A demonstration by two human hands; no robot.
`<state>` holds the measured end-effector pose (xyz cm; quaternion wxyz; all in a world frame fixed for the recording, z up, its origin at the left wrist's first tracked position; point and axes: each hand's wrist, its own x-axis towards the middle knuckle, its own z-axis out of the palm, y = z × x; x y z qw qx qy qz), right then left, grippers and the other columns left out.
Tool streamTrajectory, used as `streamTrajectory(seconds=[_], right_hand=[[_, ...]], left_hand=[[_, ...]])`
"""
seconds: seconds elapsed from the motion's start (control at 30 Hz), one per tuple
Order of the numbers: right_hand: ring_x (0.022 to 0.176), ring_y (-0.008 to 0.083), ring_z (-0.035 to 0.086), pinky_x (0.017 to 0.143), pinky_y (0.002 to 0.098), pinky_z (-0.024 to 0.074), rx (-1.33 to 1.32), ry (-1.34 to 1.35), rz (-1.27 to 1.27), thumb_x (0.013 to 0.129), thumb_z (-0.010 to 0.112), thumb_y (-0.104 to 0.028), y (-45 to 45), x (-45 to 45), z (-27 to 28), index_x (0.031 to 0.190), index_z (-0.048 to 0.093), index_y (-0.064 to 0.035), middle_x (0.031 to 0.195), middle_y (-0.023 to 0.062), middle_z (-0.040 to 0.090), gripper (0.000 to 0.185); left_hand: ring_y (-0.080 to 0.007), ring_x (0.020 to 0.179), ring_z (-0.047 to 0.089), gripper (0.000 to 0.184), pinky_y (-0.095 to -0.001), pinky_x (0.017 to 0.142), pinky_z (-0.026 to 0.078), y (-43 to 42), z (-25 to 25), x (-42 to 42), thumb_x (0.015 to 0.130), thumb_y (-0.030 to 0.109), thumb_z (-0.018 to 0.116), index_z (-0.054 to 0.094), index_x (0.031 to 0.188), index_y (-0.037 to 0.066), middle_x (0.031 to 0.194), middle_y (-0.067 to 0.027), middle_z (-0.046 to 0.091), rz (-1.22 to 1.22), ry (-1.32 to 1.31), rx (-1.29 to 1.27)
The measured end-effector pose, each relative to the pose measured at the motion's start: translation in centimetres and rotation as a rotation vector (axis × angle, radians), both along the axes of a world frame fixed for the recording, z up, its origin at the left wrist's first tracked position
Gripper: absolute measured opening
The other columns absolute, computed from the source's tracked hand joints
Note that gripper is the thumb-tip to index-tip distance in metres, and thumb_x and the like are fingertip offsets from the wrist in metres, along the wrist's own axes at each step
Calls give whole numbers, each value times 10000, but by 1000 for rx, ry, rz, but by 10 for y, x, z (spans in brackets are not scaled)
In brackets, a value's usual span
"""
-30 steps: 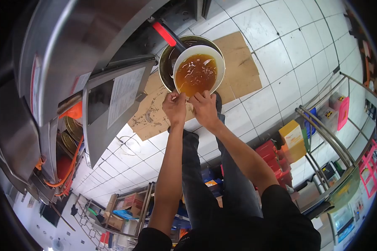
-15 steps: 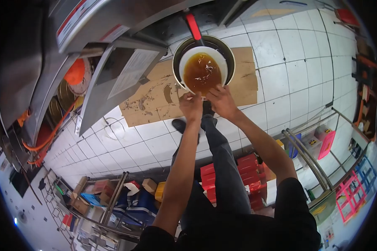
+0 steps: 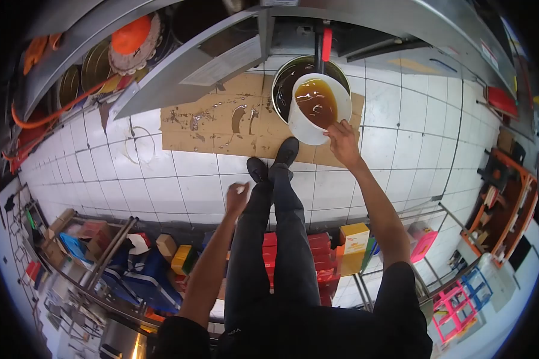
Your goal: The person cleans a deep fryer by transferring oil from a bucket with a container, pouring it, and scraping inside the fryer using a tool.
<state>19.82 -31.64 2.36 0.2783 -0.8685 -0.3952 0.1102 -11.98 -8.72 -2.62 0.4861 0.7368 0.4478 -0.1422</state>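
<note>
A white plastic bucket (image 3: 310,135) with amber-brown, oil-like liquid (image 3: 316,103) inside hangs partly over a large round pot (image 3: 283,79). My right hand (image 3: 344,142) grips the bucket's near edge at the right. Dark liquid shows in the pot, which stands on a cardboard sheet (image 3: 221,128). Away from the bucket, my left hand (image 3: 238,198) is above the floor beside my leg, its fingers curled in and slightly blurred, with nothing visible in them. A red-handled lever (image 3: 326,45) and a dark pipe reach down behind the bucket.
Wet spots mark the cardboard. An open metal cabinet door (image 3: 221,57) juts out at the upper left, near an orange hose (image 3: 60,107). Behind my legs are red boxes (image 3: 308,257), a yellow box (image 3: 354,239) and a rack. White tiles (image 3: 395,107) cover the floor.
My left hand has let go of the bucket and moved down and left. The bucket, still in my right hand, has come nearer and off the pot's centre. The view has shifted.
</note>
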Motion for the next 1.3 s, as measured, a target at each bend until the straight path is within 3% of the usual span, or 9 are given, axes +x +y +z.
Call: streamTrajectory(seconds=[0.1, 0.2, 0.3, 0.47, 0.73, 0.8, 1.3], right_hand=[[802, 299, 511, 679, 427, 383, -31, -10, 36, 686, 609, 59, 5, 6, 8, 800, 560, -71, 802, 82, 556, 179], [784, 302, 501, 674, 428, 375, -22, -35, 48, 696, 602, 69, 5, 3, 17, 788, 548, -58, 773, 96, 547, 166], [755, 304, 491, 659, 420, 370, 0, -42, 34, 706, 597, 75, 1, 0, 33, 781, 547, -45, 755, 106, 543, 150], [710, 305, 477, 645, 407, 380, -12, -58, -4, 710, 594, 99, 2, -10, 88, 781, 568, -27, 734, 116, 539, 146], [700, 289, 478, 640, 398, 383, -25, -110, -44, 731, 622, 90, -7, -2, 154, 794, 586, -18, 709, 109, 524, 131], [701, 288, 477, 642, 397, 384, -25, -107, -52, 732, 625, 87, -7, 1, 175, 787, 586, -18, 710, 108, 524, 125], [703, 300, 499, 675, 386, 407, 27, -143, 61, 731, 631, 75, -2, 42, 289, 741, 587, -21, 710, 110, 548, 106]], left_hand=[[-373, 933, 627, 408, -419, 824, 481, 44, -12, -112, 853, 389, 647, 673, 865, -18, 943, -223, 664, -53, 283, 108], [-388, 930, 623, 403, -439, 824, 482, 69, 20, -166, 850, 366, 628, 668, 872, -34, 932, -235, 659, -60, 439, 141], [-388, 937, 616, 406, -454, 830, 475, 82, 34, -199, 847, 368, 611, 661, 885, -33, 942, -232, 654, -163, 496, 130], [-399, 952, 596, 429, -472, 845, 460, 62, 46, -243, 848, 393, 587, 651, 916, -26, 969, -230, 643, -43, 394, 117], [-364, 946, 630, 439, -434, 824, 485, 17, 67, -249, 855, 409, 620, 644, 939, -21, 941, -210, 660, 7, 398, 58], [-415, 952, 597, 438, -478, 842, 467, 9, 74, -248, 837, 394, 621, 643, 929, -34, 966, -244, 639, 56, 362, 16], [-412, 871, 616, 378, -474, 768, 477, -16, 127, -231, 843, 341, 629, 633, 863, -36, 874, -233, 649, 159, 253, 128]])
